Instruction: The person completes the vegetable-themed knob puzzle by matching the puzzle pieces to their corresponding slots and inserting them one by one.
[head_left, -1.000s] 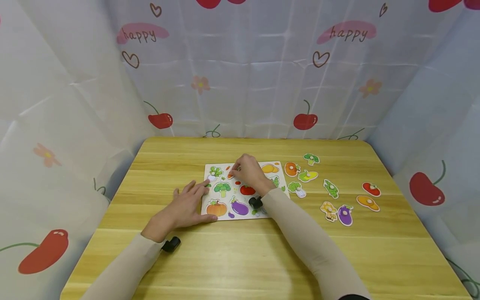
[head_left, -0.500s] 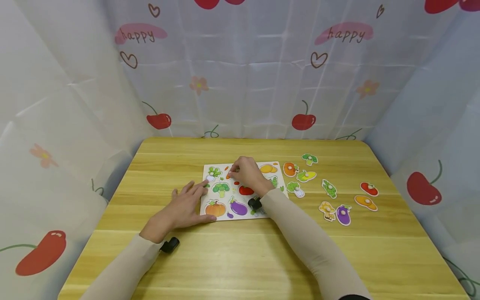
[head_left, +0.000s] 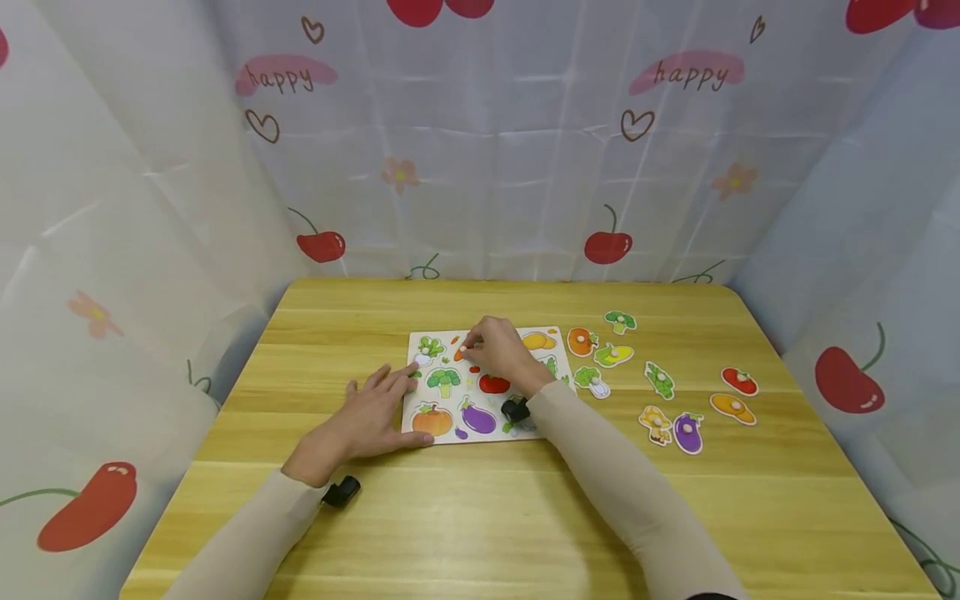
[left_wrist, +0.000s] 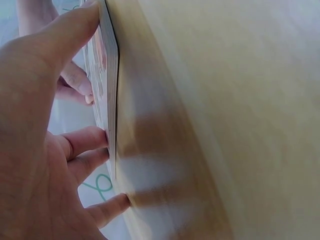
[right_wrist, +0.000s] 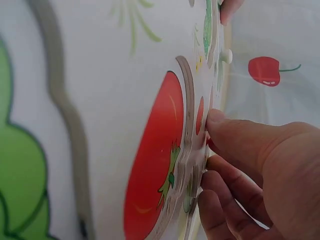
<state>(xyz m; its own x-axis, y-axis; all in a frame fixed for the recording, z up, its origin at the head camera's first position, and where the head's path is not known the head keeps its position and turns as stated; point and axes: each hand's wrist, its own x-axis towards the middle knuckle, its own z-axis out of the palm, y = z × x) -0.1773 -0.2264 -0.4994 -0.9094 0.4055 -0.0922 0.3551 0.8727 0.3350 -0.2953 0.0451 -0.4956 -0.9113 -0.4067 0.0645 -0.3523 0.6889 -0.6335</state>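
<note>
On the table lies a white puzzle board [head_left: 467,429] with printed vegetable shapes, among them a tomato [right_wrist: 155,160] and a pumpkin. My left hand [head_left: 371,414] rests with spread fingers at the board's left side; its thumb [left_wrist: 75,32] is on the near edge, and one finger touches the table. My right hand [head_left: 501,346] reaches over the upper middle of the board, pinching a small orange carrot piece [head_left: 459,355] between thumb and fingertips. In the right wrist view the fingers hide most of that piece. A white radish piece [head_left: 429,347] with a knob sits at the board's upper left.
Right of the board lie several loose knobbed pieces: pumpkin [head_left: 581,342], corn [head_left: 613,356], broccoli [head_left: 620,322], cabbage [head_left: 592,382], peas [head_left: 659,380], mushrooms [head_left: 656,425], eggplant [head_left: 687,433], tomato [head_left: 739,382] and potato [head_left: 733,409]. A patterned curtain [head_left: 480,200] stands behind the wooden table [head_left: 420,517].
The right hand stays over the same spot, its fingers shifting slightly so a bit more of the carrot piece shows. The left hand has not moved; the head view shifts a little.
</note>
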